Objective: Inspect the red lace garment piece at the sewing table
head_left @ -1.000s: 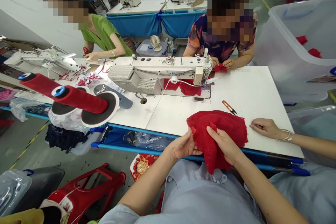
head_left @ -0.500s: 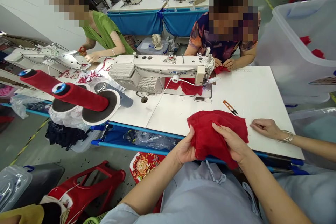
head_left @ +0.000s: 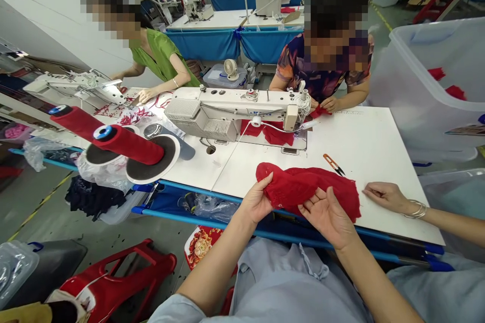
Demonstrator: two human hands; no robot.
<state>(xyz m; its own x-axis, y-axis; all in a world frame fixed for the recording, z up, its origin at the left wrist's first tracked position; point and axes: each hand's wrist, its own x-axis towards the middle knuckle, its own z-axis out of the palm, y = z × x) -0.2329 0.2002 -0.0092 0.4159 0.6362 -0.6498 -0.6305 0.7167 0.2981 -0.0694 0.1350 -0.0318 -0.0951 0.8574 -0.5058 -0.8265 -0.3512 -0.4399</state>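
Observation:
A piece of red fabric (head_left: 303,186) lies bunched over the near edge of the white table (head_left: 371,146). Its left end is pinched between thumb and fingers of my left hand (head_left: 257,201). My right hand (head_left: 328,217) is palm up at the near side of the fabric, fingers spread apart and touching its lower edge; the thumb stands free. Just beyond the fabric lie orange-handled thread snips (head_left: 334,164). Past them, a white sewing machine (head_left: 235,111) has red fabric pieces (head_left: 278,133) beneath its arm.
Another person's hand (head_left: 388,197) with bracelets rests on the table at the right. Two people sit across the table. Red thread cones (head_left: 129,144) and a grey cylinder (head_left: 182,146) stand left. A large clear bin (head_left: 409,81) is at the right, a red stool (head_left: 117,282) lower left.
My left hand has shifted slightly left with the fabric's end. My right hand has loosened its hold and turned palm up. The fabric is now stretched out longer and lower in shape.

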